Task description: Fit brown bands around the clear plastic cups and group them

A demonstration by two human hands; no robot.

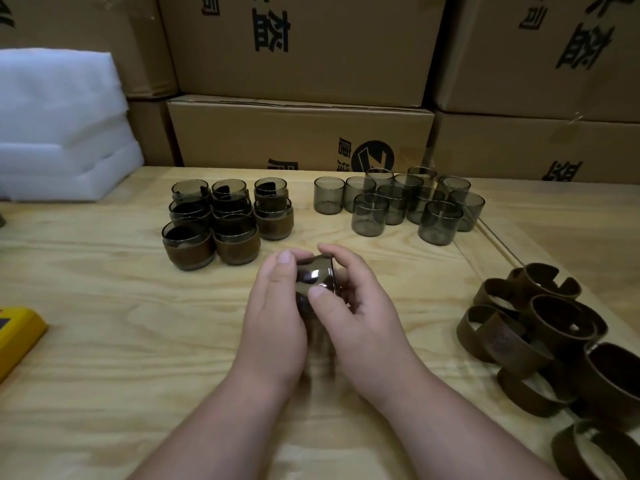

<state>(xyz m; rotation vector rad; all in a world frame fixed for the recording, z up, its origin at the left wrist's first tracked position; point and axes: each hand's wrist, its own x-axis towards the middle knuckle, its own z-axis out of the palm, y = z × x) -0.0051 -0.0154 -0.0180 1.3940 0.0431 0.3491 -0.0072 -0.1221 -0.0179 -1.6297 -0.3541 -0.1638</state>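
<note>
Cup [317, 277]: smoky clear plastic, held over mid-table [138, 341] between both hands, tipped on its side, rim toward the right. Band on this cup: cannot tell, lower part hidden behind palms and blurred.

Left hand [277, 313]: fingers [285, 259] curled over far side of cup, gripping. Right hand [360, 306]: thumb [317, 292] pressed on near wall, forefinger hooked over the rim. Both closed snugly on the cup, no slack visible.

Surroundings:
- Banded cups [225, 223] grouped at left rear, packed touching, in rows.
- Bare cups [401, 202] clustered at right rear, apart from the banded group.
- Loose brown bands [540, 337] heaped at right edge of table, open rings, some with a gap in the loop.
- White foam sheets [59, 126] far left; yellow object [17, 337] at left edge; cardboard boxes [298, 50] stacked behind.

Judged step: seating a band on the held cup, or checking its fit.

Notes for doing it well:
- Keep the cup steady in one hand, work the band with the other.
- Slide the band square to the wall, not skewed, down toward the base as on the finished cups.
- Avoid squeezing hard; thin wall probably flexes.
- Turn once to check even height all round.
- Set down upright, touching the banded group, front row.
</note>
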